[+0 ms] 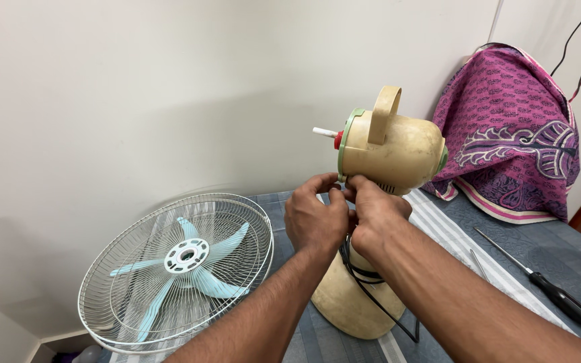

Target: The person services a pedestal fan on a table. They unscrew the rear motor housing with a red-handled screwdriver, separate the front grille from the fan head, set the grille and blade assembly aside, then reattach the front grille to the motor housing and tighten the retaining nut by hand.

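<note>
Fan motor housing (391,151): cream plastic, yellowed, with a carry handle on top and a green ring at its front. It stands raised on its neck above the cream base (354,302), roughly mid-table. A white shaft with a red collar (331,136) projects from the front face, pointing left toward the wall. No blade or guard is mounted on it.

Grip position: both hands meet directly under the front lower edge of the housing, at the neck joint. The housing sits above and slightly right of the grip; the base sits below it.

Left hand (314,218): fingers curled, fingertips pressed up against the underside of the green ring. Grip closed around something at the joint; what exactly it pinches is hidden behind the knuckles, possibly a small fastener or the neck itself.

Right hand (374,218): fingers likewise curled tight at the same spot, touching the left hand, thumb up against the housing's lower front edge.

Black power cord (364,275): looped around the neck just below the hands, trailing down over the base.

Surroundings: wire guard with pale blue blade (183,259) inside, leaning at the left table edge against the wall, well apart from the hands. Black-handled screwdriver (539,279) lies on the grey striped cloth (438,232) to the right. Purple patterned fabric (512,134) covers an object behind the housing.
</note>
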